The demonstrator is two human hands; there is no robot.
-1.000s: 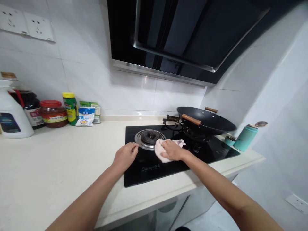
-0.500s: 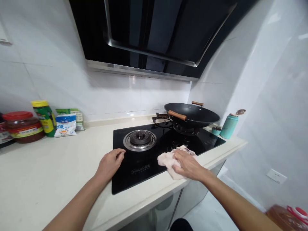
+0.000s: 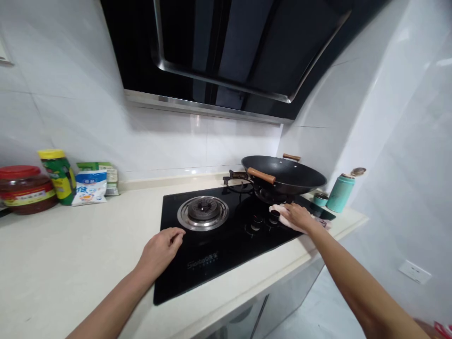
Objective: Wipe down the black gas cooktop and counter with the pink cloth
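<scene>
My right hand (image 3: pixel 298 216) presses a pale pink cloth (image 3: pixel 287 220) onto the right part of the black glass gas stove (image 3: pixel 212 245). The cloth lies just right of two control knobs (image 3: pixel 257 221), below the wok, and part of it is hidden under the hand. My left hand (image 3: pixel 164 245) rests at the stove's left edge with its fingers curled in and nothing visible in them. Near it is the uncovered left burner (image 3: pixel 204 212) with its steel ring. A black wok (image 3: pixel 286 174) with wooden handles sits over the right burner.
A pot-support ring (image 3: pixel 237 181) lies behind the wok's left side. At the right stand a teal flask (image 3: pixel 341 192) and a small teal cup (image 3: pixel 320 199). On the left counter are a red-lidded jar (image 3: pixel 26 190), a yellow-capped container (image 3: pixel 58 176) and packets (image 3: pixel 90 186). A range hood (image 3: pixel 226 52) hangs above.
My right hand has slid the cloth rightward across the stove, from in front of the knobs to their right, uncovering them. The left hand stays at the stove's left edge.
</scene>
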